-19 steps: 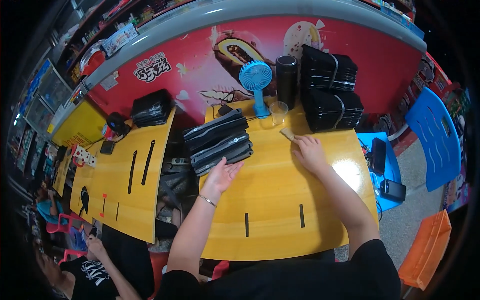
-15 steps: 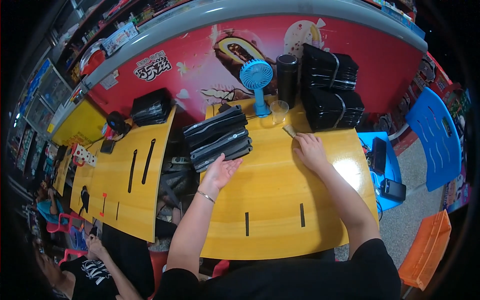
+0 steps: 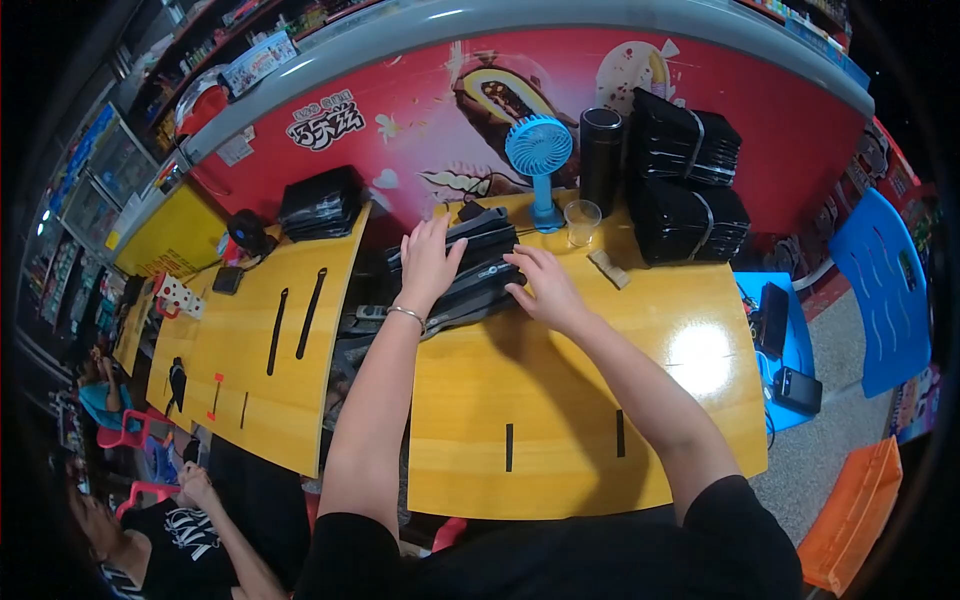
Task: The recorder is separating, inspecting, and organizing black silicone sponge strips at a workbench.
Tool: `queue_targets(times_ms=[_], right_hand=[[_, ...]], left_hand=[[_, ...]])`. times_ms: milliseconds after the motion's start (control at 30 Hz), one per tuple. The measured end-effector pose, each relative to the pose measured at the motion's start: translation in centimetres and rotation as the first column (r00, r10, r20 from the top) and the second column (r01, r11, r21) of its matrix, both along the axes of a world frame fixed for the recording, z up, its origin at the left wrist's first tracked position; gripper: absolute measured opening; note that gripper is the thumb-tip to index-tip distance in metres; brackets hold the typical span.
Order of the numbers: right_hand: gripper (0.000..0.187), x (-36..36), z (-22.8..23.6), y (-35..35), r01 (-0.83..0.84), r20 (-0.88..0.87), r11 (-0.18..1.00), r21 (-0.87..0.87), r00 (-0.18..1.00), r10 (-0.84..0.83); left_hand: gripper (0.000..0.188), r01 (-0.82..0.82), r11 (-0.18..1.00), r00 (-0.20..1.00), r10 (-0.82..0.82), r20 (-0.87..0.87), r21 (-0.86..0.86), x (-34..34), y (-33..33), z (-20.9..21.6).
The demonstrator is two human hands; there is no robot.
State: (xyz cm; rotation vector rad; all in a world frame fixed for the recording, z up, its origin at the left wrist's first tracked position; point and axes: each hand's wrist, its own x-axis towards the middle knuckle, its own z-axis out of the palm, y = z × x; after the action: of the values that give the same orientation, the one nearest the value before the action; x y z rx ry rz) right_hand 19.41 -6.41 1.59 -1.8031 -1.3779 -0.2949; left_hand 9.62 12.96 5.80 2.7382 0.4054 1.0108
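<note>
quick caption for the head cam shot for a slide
Both hands, left hand and right hand, press on a stack of black flat packs on a yellow table beside a blue fan.

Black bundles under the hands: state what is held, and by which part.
Both hands lie on the black bundles: left hand flat on top near the left end, right hand on the right end. Whether fingers grip cannot be told.
</note>
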Motion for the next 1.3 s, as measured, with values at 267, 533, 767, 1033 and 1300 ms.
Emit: queue_targets(times_ms=[267,533,767,1033,1300], right_hand=[[0.04,-0.8,-4.5,0.0,0.16,-0.602,0.975,-0.152,0.767,-0.22],[0.032,-2.2,-6.5,0.1,0.238,-0.706,0.971,-0.024,0.684,-0.186],[0.034,-1.7,-7.3,0.3,0.196,-0.808,0.98,0.026,0.582,-0.095],[0.03,-4.7,-7.0,-1.1,0.145,-0.854,0.987,0.065,0.519,-0.02],[0.027,-7.2,-5.7,-1.5,0.221,-0.827,0.974,0.052,0.556,-0.082]], left_hand=[[0.112,0.02,0.991,0.905,0.039,-0.423,0.134,-1.8,-2.9,0.0],[0.096,0.003,0.972,0.912,0.093,-0.398,0.234,-1.9,-3.4,-1.7],[0.089,-0.046,0.955,0.913,0.158,-0.375,0.292,-1.6,-3.9,-2.3],[0.092,-0.072,0.955,0.906,0.184,-0.382,0.289,-1.7,-4.0,-3.1],[0.091,-0.096,0.952,0.89,0.213,-0.403,0.29,-2.1,-4.1,-3.6]])
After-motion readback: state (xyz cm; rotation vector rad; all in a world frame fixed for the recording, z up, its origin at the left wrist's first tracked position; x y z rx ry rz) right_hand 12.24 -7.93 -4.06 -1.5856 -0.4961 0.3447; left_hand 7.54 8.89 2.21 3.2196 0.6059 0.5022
